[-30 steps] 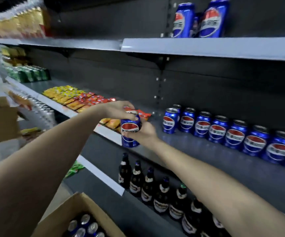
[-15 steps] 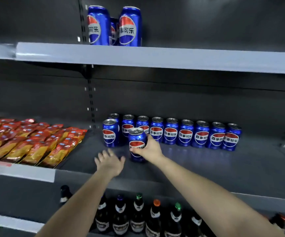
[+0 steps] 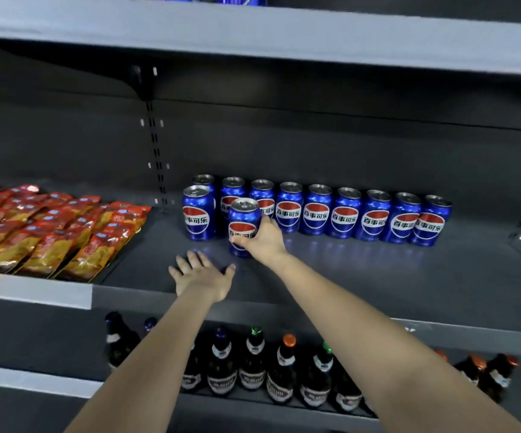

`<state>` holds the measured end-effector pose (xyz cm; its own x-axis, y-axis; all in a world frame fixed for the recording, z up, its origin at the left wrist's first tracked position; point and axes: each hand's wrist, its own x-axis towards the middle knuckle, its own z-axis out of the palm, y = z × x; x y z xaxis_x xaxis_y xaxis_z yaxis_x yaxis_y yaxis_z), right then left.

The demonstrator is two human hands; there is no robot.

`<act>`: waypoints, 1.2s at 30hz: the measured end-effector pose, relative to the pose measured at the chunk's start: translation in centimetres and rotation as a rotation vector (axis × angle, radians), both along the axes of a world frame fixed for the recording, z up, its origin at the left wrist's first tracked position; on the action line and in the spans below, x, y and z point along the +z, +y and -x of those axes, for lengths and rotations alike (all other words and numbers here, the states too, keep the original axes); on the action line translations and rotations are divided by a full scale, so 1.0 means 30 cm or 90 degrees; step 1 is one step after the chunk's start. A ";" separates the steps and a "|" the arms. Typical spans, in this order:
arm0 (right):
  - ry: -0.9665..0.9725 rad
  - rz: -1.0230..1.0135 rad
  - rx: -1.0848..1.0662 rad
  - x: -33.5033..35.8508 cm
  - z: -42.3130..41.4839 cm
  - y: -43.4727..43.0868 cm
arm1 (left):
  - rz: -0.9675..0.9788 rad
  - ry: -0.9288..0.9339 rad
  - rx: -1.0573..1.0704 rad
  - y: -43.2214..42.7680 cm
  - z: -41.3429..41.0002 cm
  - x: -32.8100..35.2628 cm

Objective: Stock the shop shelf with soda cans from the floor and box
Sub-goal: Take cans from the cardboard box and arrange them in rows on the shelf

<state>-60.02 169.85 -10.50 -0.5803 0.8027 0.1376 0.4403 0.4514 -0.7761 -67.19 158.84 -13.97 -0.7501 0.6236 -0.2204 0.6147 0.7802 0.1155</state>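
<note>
My right hand (image 3: 264, 242) grips a blue soda can (image 3: 243, 220) that stands upright on the grey middle shelf (image 3: 378, 276), just in front of a row of several matching blue cans (image 3: 346, 214). One more can (image 3: 198, 212) stands a little forward at the row's left end, beside the held can. My left hand (image 3: 201, 275) hovers flat over the shelf's front part with fingers spread and holds nothing.
Red and yellow snack packets (image 3: 50, 229) cover the shelf's left part. Dark bottles (image 3: 253, 367) line the shelf below. The upper shelf's grey edge (image 3: 253, 29) runs overhead with blue cans on it. Bare shelf lies right of the hands.
My left hand let go of the can and now hovers open. My right hand carried the can from the shelf's edge to just in front of the row; the view swung right.
</note>
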 end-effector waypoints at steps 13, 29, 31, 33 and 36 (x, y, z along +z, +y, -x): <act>0.005 0.036 -0.034 0.022 0.099 0.042 | -0.058 0.026 -0.002 -0.008 0.000 -0.007; -0.012 0.028 -0.024 0.000 0.162 0.021 | -0.096 0.042 -0.003 0.002 0.009 -0.021; -0.010 0.039 -0.029 -0.002 0.169 0.008 | -0.095 0.029 -0.005 -0.003 0.006 -0.017; 0.021 0.052 -0.043 -0.007 0.172 -0.021 | -0.115 0.000 -0.010 -0.014 0.004 -0.009; 0.155 -0.087 -0.074 -0.009 0.156 -0.109 | -0.246 -0.052 -0.042 -0.060 0.011 0.022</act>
